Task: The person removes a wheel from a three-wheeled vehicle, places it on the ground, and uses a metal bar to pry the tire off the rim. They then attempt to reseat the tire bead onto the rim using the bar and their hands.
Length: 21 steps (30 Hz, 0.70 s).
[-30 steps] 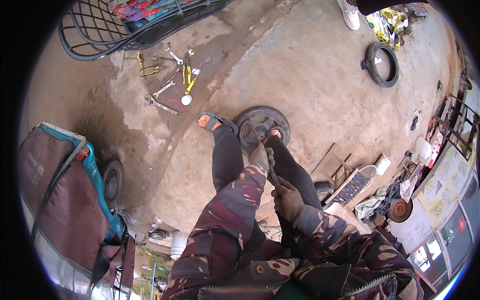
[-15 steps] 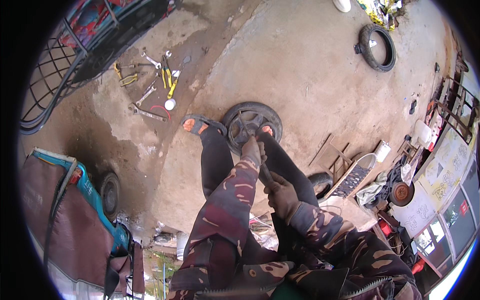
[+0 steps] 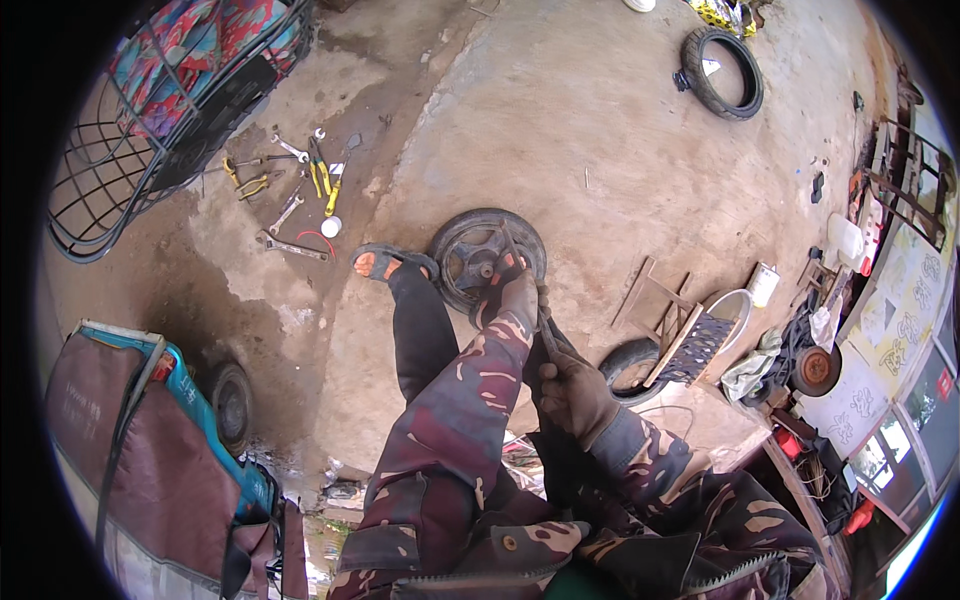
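Note:
A small black wheel with its tyre [image 3: 455,232] lies flat on the ground between my feet. My right foot rests on its right side. A long, dark, flat tyre lever [image 3: 547,338] slants from the wheel's right side toward my body. My left hand [image 3: 518,300] is closed around it near the wheel, hiding part of its length. My right hand [image 3: 577,392] grips the nearer end, fingers wrapped. The lever's far tip shows over the wheel's right side; whether it sits under the tyre's edge I cannot tell.
At left lie wrenches [image 3: 290,247], yellow-handled pliers [image 3: 318,170] and a white round cap [image 3: 331,226]. A loose tyre [image 3: 697,88] lies far right. A small wooden chair [image 3: 690,345] and another tyre [image 3: 612,375] are at right. A maroon-covered cart [image 3: 140,430] stands left.
My left hand has moved slightly right along with the lever, which now shows its far tip over the wheel. My right hand has moved slightly right and nearer to me.

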Tool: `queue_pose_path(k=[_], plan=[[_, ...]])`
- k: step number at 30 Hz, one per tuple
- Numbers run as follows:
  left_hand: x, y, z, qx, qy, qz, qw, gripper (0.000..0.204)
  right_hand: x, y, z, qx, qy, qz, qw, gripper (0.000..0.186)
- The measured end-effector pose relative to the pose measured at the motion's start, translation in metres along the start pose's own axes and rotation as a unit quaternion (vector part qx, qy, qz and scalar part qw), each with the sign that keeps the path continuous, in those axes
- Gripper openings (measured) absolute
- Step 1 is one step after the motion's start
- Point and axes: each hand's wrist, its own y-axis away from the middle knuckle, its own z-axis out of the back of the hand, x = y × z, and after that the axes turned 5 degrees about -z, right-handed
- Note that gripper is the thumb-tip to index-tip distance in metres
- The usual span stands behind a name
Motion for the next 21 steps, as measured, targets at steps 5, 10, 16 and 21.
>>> queue_pose_path(k=[5, 10, 16, 21], plan=[[0.023, -0.065, -0.003, -0.023, -0.019, -0.03, 0.999, 0.027, 0.017, -0.026, 0.01, 0.015, 0.01, 0.003, 1.0, 0.018], [0.02, -0.117, 0.006, 0.015, -0.066, -0.01, 0.998, 0.038, 0.023, -0.039, 0.002, 0.018, -0.015, -0.009, 1.0, 0.007], [0.019, -0.104, -0.01, -0.023, 0.011, -0.021, 0.999, 0.029, 0.048, -0.041, 0.016, 0.037, 0.007, -0.028, 0.999, 0.018], [0.026, -0.096, 0.004, 0.008, 0.021, -0.019, 1.0, 0.027, 0.018, -0.044, 0.025, 0.002, 0.032, 0.02, 0.999, 0.012]])
